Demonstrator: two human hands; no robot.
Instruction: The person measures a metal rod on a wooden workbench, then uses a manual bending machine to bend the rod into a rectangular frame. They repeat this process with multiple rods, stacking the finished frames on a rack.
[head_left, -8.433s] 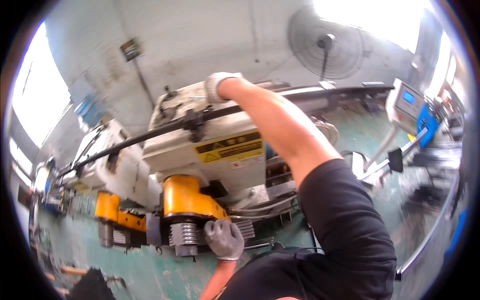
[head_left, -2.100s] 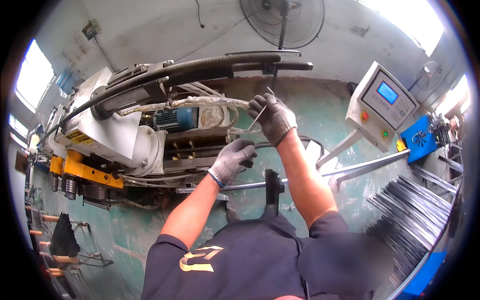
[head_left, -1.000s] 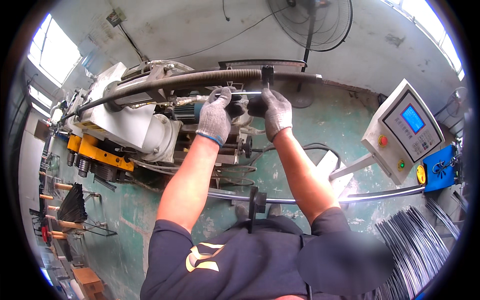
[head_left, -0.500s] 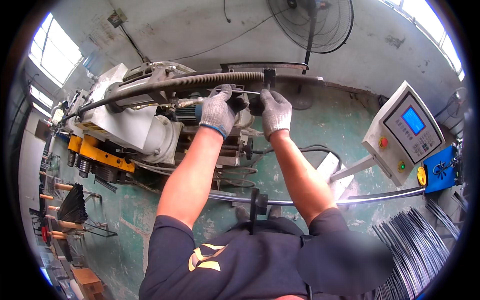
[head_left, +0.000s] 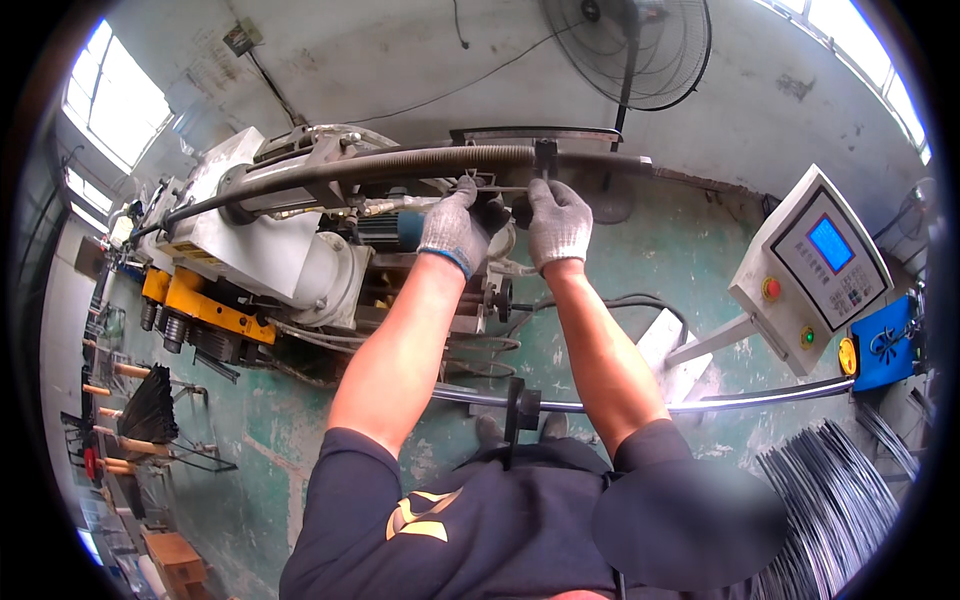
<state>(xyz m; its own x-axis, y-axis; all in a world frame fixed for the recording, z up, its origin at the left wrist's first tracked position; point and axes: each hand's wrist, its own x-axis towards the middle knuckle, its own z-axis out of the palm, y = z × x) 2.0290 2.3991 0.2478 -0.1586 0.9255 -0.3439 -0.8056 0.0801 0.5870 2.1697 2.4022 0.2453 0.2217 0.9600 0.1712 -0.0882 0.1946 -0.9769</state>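
Both my hands wear grey-white knit gloves and reach out below a long dark bar with a ribbed, spring-like section [head_left: 440, 162]. My left hand [head_left: 460, 228] is closed, its fingertips at the left end of a thin metal rod [head_left: 508, 189]. My right hand [head_left: 560, 225] is closed at the rod's other end, just beneath a black clamp block [head_left: 544, 156] on the bar. The rod spans the gap between the two hands, roughly parallel to the bar. The undersides of both hands and some fingers are hidden.
A white machine [head_left: 285, 265] with yellow parts [head_left: 215, 305] stands at left. At right is a control panel [head_left: 825, 250] on an arm. A shiny rail [head_left: 600, 405] with a black bracket [head_left: 518, 408] crosses before my body. Dark rods [head_left: 830, 505] lie lower right; a fan [head_left: 630, 45] stands behind.
My left hand has shifted right, closer to my right hand, and the rod span between them looks shorter. My right hand stays by the clamp block. The whole view has shifted slightly.
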